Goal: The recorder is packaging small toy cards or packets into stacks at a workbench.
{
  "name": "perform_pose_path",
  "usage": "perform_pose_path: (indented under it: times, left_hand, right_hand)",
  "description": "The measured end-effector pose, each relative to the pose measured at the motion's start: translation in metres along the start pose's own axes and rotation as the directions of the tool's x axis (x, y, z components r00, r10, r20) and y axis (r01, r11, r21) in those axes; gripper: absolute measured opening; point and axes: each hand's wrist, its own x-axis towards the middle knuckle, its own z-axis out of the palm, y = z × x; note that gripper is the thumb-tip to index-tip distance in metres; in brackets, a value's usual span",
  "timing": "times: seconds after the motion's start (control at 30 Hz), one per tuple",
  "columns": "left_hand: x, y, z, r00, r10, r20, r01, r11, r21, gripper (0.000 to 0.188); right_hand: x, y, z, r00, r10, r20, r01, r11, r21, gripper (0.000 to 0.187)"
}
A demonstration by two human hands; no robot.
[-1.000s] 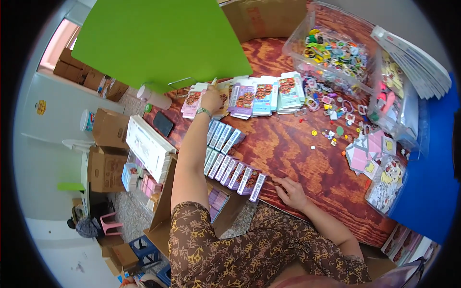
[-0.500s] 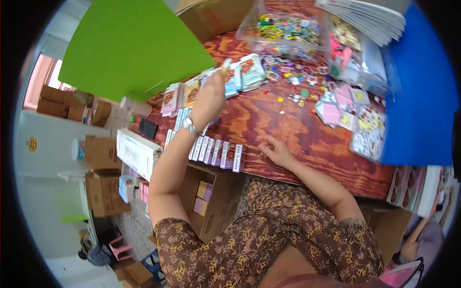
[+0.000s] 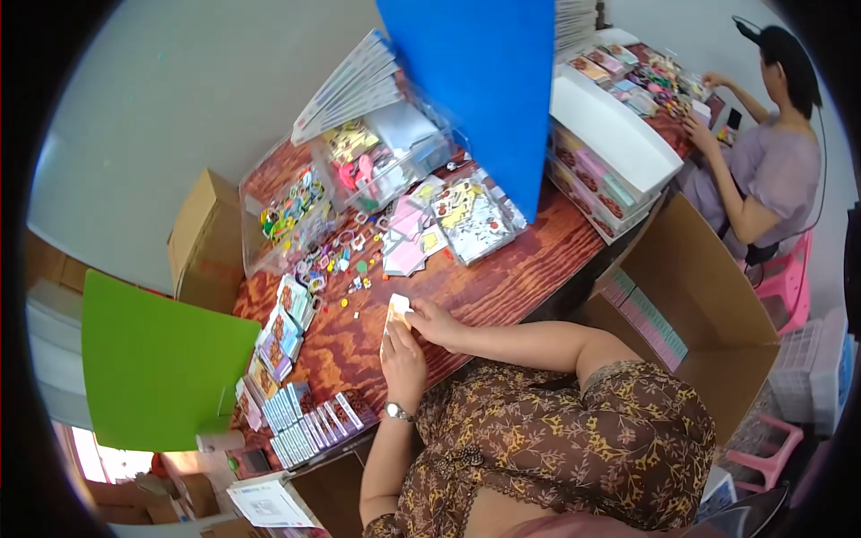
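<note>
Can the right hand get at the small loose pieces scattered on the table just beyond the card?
Probably yes. The right hand holds the small card together with the left hand; the loose pieces lie on open wooden table just beyond, nothing between.

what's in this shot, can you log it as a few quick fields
left hand: left hand holds a small pale card
right hand: right hand grips the same card's upper end
surface: reddish wooden table
near hands: scattered small colourful pieces, clear bins, row of small packets
dividers: blue panel, green panel
other person: seated at far right
</note>
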Motion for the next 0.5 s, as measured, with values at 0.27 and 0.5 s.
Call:
perform_pose_path:
  times: [0.27, 0.5]
  left_hand:
    - [-0.018, 0.003, -0.013, 0.999, -0.047, -0.025, 0.041, 0.975, -0.218, 0.072]
    - [-0.012, 0.002, -0.003, 0.978, -0.207, 0.032, 0.203, 0.9, -0.387, 0.11]
  right_hand:
    - [-0.019, 0.004, -0.033, 0.993, -0.055, 0.105, 0.068, 0.99, -0.123, 0.032]
    - [-0.008, 0.006, -0.035, 0.959, -0.22, 0.176, 0.266, 0.913, -0.309, 0.029]
